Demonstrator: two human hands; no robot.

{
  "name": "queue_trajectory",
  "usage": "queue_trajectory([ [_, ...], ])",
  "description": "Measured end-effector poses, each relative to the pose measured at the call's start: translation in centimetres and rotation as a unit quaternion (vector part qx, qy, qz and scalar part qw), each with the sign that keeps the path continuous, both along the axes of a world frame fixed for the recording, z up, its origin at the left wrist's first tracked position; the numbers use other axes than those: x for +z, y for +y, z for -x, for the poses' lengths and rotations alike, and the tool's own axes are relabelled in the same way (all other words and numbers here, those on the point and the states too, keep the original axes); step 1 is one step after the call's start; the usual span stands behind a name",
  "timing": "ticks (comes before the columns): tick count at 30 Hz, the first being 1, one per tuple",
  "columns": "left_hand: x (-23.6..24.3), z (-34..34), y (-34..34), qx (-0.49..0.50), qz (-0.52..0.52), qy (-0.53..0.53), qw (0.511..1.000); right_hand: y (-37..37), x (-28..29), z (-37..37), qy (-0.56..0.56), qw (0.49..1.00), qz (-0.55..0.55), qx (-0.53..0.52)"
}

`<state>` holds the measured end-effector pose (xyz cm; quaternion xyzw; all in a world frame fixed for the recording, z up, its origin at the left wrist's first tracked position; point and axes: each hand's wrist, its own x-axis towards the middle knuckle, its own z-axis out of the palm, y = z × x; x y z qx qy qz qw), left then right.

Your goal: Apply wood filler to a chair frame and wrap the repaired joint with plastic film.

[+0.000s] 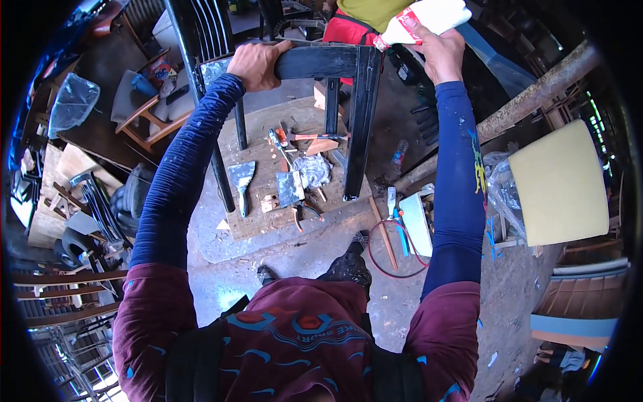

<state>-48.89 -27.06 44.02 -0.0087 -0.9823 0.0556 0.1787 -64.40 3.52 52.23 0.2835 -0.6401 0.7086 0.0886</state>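
My left grip (254, 65) is clamped over the top rail of a black wooden chair frame (335, 63), fingers wrapped round the painted bar. My right grip (442, 50) is closed on a white plastic squeeze bottle (429, 17) with a red band, tipped so its nozzle points down toward the rail's right corner. The bottle is raised but I see nothing glistening on the joint, so I judge the applying is barely begun. The frame stands upright, legs on a worn board (268, 214) on the dusty concrete floor. On that board lie two flat metal scrapers (241, 177), pliers, wood offcuts and a crumpled rag. To the right rests a pale yellow foam seat pad (562, 181).
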Motion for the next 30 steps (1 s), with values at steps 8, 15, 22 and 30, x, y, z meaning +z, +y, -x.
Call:
queue_trajectory([
  [8, -0.6, 0.2, -0.4, -0.019, 0.008, 0.037, 0.999, -0.7, 0.5, 1.0, 0.010, 0.999, -0.032, -0.014],
  [15, -0.5, -0.3, 0.4, -0.004, 0.007, 0.026, 1.000, -1.2, -0.2, 0.8, 0.042, 0.995, -0.060, -0.069],
  [22, -0.8, -0.2, 0.3, -0.005, 0.011, 0.036, 0.999, -1.3, -0.2, 1.7, 0.046, 0.996, -0.051, -0.052],
  [30, -0.6, -0.3, 0.5, 0.001, 0.003, 0.040, 0.999, -1.7, 1.2, 1.1, 0.019, 0.995, -0.068, -0.075],
])
